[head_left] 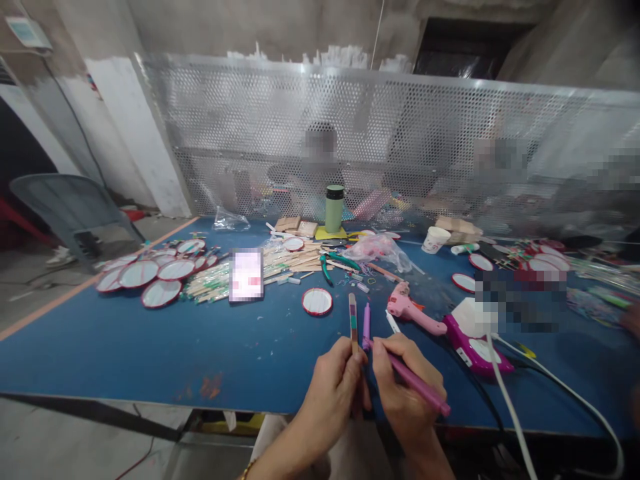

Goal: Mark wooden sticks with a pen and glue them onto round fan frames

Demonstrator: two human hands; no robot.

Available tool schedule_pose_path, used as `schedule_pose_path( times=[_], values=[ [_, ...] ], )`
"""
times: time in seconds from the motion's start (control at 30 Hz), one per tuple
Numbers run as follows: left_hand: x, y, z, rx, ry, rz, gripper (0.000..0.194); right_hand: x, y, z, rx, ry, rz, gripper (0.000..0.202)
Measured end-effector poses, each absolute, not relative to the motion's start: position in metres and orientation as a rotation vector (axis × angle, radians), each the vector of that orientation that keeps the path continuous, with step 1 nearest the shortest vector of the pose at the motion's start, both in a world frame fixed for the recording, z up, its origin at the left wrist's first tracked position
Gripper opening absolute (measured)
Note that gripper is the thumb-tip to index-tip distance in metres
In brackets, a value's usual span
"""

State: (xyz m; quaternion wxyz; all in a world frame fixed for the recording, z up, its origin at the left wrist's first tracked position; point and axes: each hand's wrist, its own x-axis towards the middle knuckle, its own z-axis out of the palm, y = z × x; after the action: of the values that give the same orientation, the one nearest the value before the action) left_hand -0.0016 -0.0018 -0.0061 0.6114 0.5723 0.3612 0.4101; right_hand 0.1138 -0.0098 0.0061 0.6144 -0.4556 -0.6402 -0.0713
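Observation:
My left hand (334, 379) is closed around a flat wooden stick (353, 320) with purple and green bands, held upright over the table's front edge. More wood shows below that hand, but its shape is partly hidden. In my right hand (411, 383) is a magenta marker pen (417, 383), slanting down to the right, its tip end close to the stick. I cannot tell whether the tip touches it. Just beyond the hands lies a purple marker (367, 323), and a white pen (392, 322) sits beside it. A round white disc with a red rim (317, 302) rests further left.
A pink glue gun (413, 310) lies right, by a magenta device (477, 350) with cables. Red-rimmed discs (139, 273) and wooden sticks (210, 283) pile up left, near a phone (247, 275). Pliers (326, 270), a green bottle (334, 210) and a paper cup (435, 240) stand further back.

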Motion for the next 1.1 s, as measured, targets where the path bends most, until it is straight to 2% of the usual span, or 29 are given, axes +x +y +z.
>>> schedule_pose_path(
  times=[0.43,1.1],
  values=[
    [-0.0030,-0.0021,0.0003,1.352,0.827,0.980,0.043,0.1125,-0.0091,0.0068,-1.023,-1.554,-0.121,0.010],
    [-0.0016,-0.0019,-0.0022,1.355,0.814,0.988,0.036,0.1121,-0.0077,0.0055,-1.048,-1.531,-0.161,0.010]
  ],
)
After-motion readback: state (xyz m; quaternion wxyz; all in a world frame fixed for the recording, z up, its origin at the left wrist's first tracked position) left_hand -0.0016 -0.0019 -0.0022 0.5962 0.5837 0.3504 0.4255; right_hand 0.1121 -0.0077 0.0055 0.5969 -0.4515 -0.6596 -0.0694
